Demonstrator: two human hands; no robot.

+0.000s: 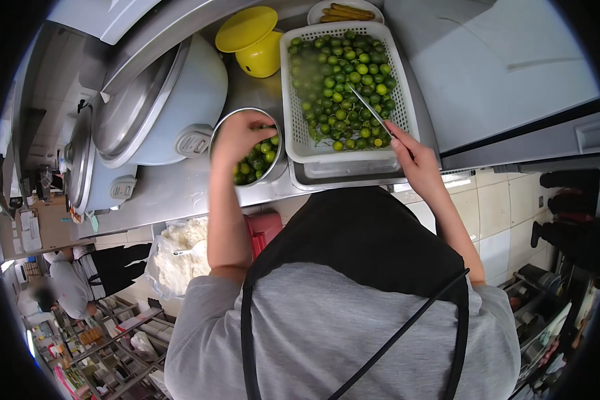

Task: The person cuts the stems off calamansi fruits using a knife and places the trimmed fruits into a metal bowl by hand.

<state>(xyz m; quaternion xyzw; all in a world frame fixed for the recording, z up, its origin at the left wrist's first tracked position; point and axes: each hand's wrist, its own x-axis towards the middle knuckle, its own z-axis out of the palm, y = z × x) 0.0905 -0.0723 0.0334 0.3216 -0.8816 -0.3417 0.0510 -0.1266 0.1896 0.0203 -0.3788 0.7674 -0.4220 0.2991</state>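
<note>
Left hand [240, 138] blurred over green fruit [270, 156] in metal bowl [281, 157]; grip cannot be told. Right hand [415, 157] grips knife [369, 109], handle mostly hidden, blade over fruit in white basket [343, 158]. Cooker label [194, 141] illegible.

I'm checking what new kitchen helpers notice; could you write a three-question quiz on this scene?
1. Multiple choice: what does the right hand hold?
a) a spoon
b) a knife
c) tongs
2. Fill in: the basket of green fruit is coloured ____.
3. True or false: the left hand is over that basket.

Key: 1. b. 2. white. 3. False; it is at the round metal pot.
</note>
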